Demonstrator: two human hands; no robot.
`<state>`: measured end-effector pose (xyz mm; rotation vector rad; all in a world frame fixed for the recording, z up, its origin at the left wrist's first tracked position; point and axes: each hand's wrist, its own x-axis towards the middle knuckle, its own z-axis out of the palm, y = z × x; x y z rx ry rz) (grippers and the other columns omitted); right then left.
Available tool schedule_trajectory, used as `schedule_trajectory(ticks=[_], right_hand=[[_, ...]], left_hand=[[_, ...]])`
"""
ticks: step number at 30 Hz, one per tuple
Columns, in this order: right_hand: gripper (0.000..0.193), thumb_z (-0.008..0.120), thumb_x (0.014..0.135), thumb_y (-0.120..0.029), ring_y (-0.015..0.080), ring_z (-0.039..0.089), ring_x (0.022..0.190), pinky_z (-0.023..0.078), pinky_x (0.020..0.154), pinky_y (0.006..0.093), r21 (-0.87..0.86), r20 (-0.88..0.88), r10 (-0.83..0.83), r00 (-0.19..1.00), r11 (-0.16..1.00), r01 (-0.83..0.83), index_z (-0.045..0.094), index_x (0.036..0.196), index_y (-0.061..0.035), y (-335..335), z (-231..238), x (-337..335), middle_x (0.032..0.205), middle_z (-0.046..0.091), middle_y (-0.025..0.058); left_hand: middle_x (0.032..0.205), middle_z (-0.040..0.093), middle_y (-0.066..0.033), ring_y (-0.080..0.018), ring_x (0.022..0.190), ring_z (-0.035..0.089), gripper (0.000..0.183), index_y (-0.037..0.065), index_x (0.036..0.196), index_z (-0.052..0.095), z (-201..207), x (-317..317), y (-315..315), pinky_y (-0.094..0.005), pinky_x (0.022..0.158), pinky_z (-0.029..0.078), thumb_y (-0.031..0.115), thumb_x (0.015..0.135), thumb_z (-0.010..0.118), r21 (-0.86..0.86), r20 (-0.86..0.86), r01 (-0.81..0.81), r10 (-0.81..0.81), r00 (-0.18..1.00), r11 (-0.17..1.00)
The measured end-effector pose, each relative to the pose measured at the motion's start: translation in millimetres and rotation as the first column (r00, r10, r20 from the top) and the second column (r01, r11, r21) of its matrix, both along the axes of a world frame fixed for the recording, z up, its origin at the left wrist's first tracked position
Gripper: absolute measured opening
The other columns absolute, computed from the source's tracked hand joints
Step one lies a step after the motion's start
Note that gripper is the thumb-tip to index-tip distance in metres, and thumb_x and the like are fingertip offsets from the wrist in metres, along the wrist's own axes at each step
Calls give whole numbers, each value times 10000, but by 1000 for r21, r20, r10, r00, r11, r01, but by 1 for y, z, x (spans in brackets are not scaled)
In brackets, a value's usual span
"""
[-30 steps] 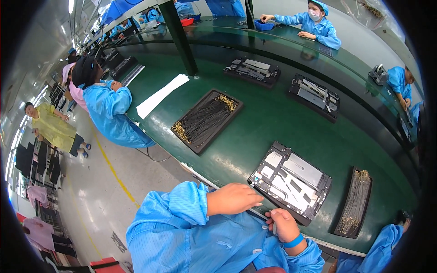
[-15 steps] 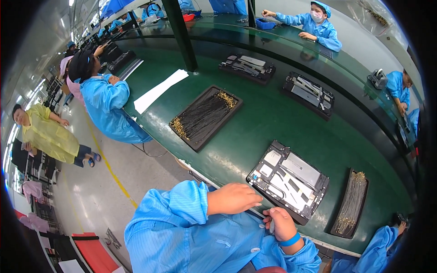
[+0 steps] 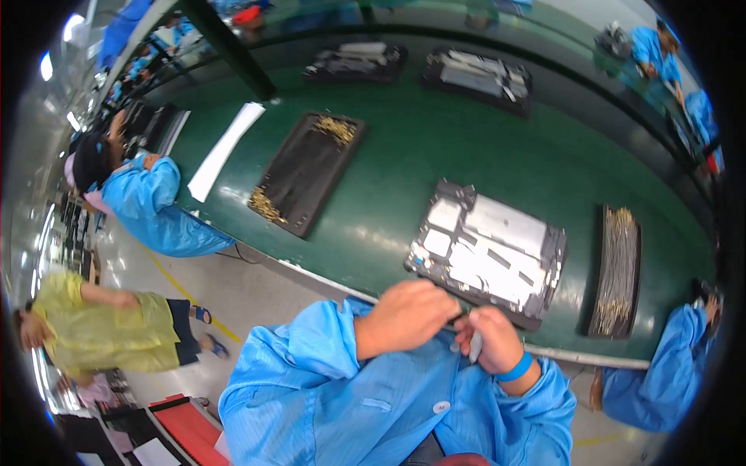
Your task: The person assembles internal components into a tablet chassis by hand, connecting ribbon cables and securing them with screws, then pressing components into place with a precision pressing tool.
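Note:
My left hand (image 3: 408, 317) and my right hand (image 3: 493, 342) meet in front of my chest, at the near table edge. Both have curled fingers, with the fingertips pinched close together. A small dark bit shows between them, too blurred to name. Against the right fingers lies a small pale piece (image 3: 475, 347), perhaps a finger cover. A blue band (image 3: 516, 367) circles my right wrist. Just beyond my hands sits an opened tablet-like device (image 3: 497, 233), its silver battery and white and black inner parts exposed, in a black tray; neither hand clearly touches it.
On the green table (image 3: 373, 194), a black tray of thin dark cables (image 3: 311, 167) with gold ends lies left, a narrower cable tray (image 3: 618, 272) right. Two trays of parts (image 3: 482, 78) stand at the back. White paper (image 3: 225, 151) lies far left. Co-workers (image 3: 148, 194) sit at both sides.
My hands have come together, fingertips meeting where a gap was before. The view has turned, shifting the table's contents. The person in yellow at the left appears larger and lower.

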<state>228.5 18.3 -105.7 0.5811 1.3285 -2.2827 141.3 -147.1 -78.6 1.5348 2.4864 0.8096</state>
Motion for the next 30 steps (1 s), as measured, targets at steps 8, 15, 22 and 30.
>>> schedule_trajectory(ticks=[8,15,22,30], right_hand=[[384,480,834,-201,144,513,644,431,543,257,-54,-44,-514,857,858,512,361,1166,-48,7,13,-13,835,533,86],[430,428,869,-229,126,508,770,427,698,253,243,-345,-546,764,734,634,305,1215,-7,5,10,-21,898,560,118],[275,417,874,-199,138,526,753,433,691,257,299,-701,-325,635,674,676,394,1061,2,-11,-7,-36,902,566,119],[242,443,863,-178,132,533,695,442,622,252,396,-776,-162,610,628,670,402,1057,-39,-14,-18,-41,855,575,111]], left_hand=[[827,541,-52,-252,881,471,148,71,819,578,-25,-11,8,-363,754,361,93,675,604,110,-168,-155,172,971,982],[812,551,-43,-235,842,492,171,74,836,583,-22,-14,12,-341,765,362,83,668,612,60,-155,-165,173,973,984],[818,553,-40,-228,840,494,200,74,844,581,-23,-17,9,-334,759,370,64,649,623,78,-139,-148,158,978,986],[828,550,-36,-220,858,487,202,74,846,578,-25,-18,7,-333,759,370,68,649,624,82,-161,-142,154,975,986]])
